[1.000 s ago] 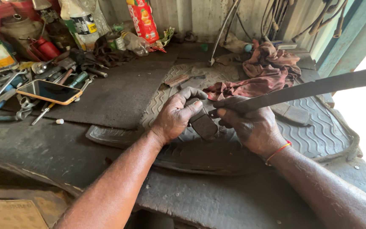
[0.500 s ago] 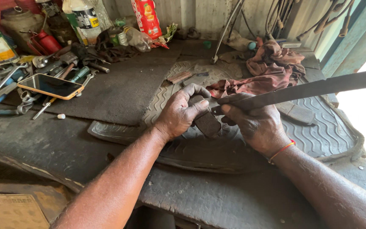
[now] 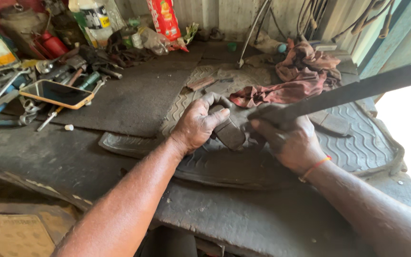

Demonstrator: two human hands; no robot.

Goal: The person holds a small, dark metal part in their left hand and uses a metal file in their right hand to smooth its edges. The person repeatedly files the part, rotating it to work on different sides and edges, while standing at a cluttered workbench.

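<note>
The left hand [image 3: 198, 126] is curled, its fingers clamped over a small dark pad [image 3: 230, 133] that is pinned on the ribbed rubber mat [image 3: 357, 143]. The right hand [image 3: 288, 140] is closed around the near end of a long dark bar [image 3: 357, 90], which is angled up and away to the far right. The pad is judged stiff, light and gritty rather than slippery, best gripped by its edges; the bar is judged rigid and heavier, best held low. A red rag [image 3: 300, 81] is seen just beyond, a phone [image 3: 57, 93] well left among tools.

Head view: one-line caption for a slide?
Left hand pins a small dark block on a rubber mat; right hand grips a long flat bar.
</note>
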